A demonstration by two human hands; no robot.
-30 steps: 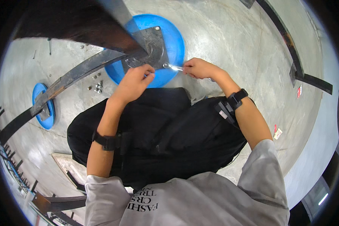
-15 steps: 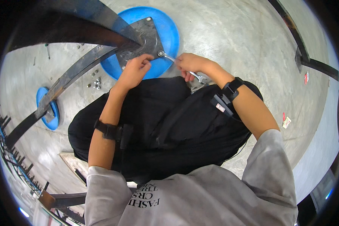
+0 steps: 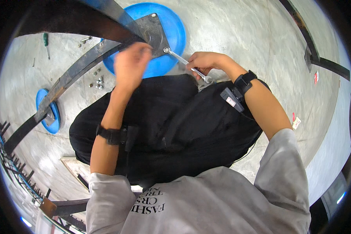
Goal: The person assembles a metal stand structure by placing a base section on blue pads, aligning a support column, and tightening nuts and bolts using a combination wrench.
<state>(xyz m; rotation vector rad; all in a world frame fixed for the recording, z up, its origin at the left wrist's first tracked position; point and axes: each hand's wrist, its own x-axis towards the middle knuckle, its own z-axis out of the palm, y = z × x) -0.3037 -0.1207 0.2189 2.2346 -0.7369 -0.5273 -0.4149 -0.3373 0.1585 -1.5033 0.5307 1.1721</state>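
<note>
Hands point(image 3: 132, 64) have moved farther apart, right still gripping wrench point(image 3: 178, 58).

1. My left forearm point(image 3: 105, 158) reaches forward from lower left, tipping slightly inward toward the top.
2. Left hand point(image 3: 132, 65) is pretty blurry on my feed, can't make out the grip, sorry.
3. Right forearm point(image 3: 263, 109) slants up and inward.
4. Right wrist point(image 3: 223, 62) bends left; my right hand point(image 3: 202, 61) is curled in a grip, well apart from the left.
</note>
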